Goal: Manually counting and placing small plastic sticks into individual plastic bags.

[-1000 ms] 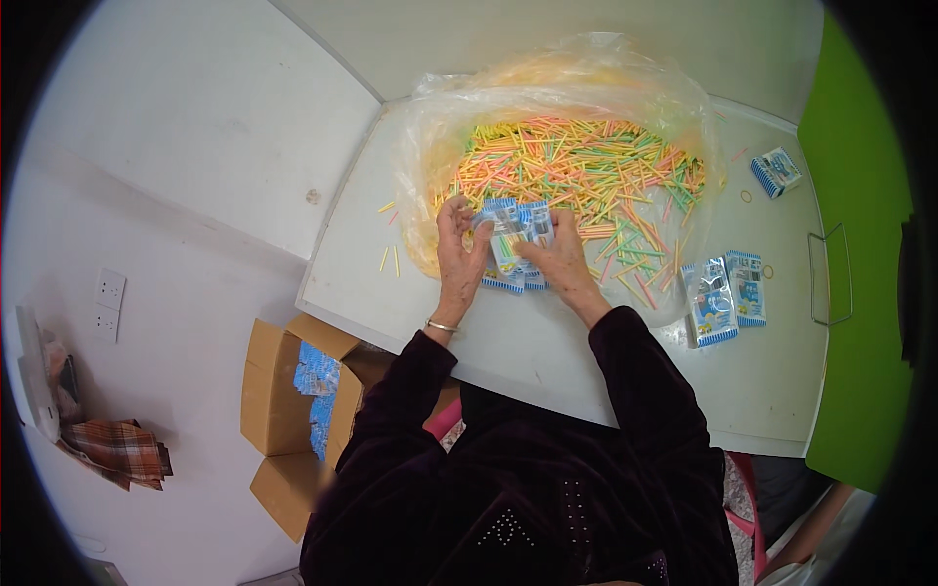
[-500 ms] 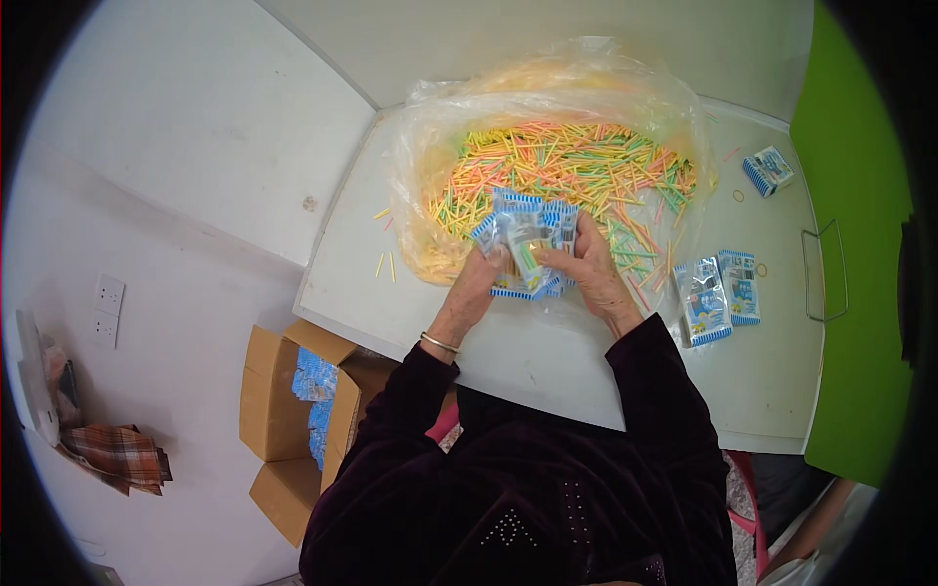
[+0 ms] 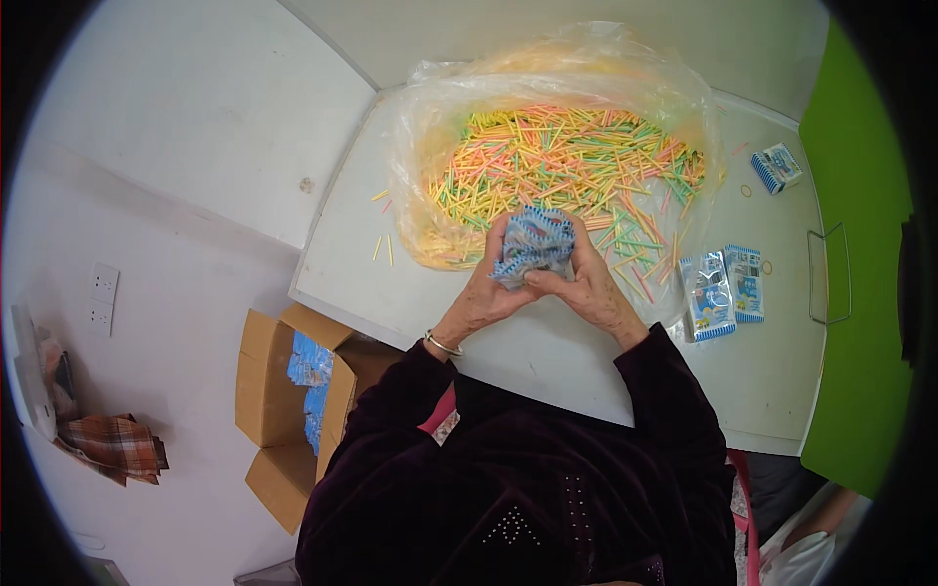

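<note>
Between both hands I hold a stack of small blue-and-white plastic packets (image 3: 534, 244), pressed together with their striped edges facing up. My left hand (image 3: 487, 293) closes on the stack's left side, a bangle at its wrist. My right hand (image 3: 588, 288) grips the other side, its thumb across the near edge. Just beyond the hands, a large clear plastic bag (image 3: 415, 210) lies wide open, filled with thin pastel sticks (image 3: 567, 161) in yellow, pink, green and orange.
Filled packets (image 3: 707, 301) lie on the white table (image 3: 532, 366) to the right, near a rubber band (image 3: 766, 268) and a wire stand (image 3: 829, 273). Another packet bundle (image 3: 776, 168) sits far right. An open cardboard box (image 3: 264, 391) with blue packets stands below the table's left edge.
The packets were fanned out flat, faces showing; now they are gathered into a compact stack turned edge up. Both hands have closed in around its sides.
</note>
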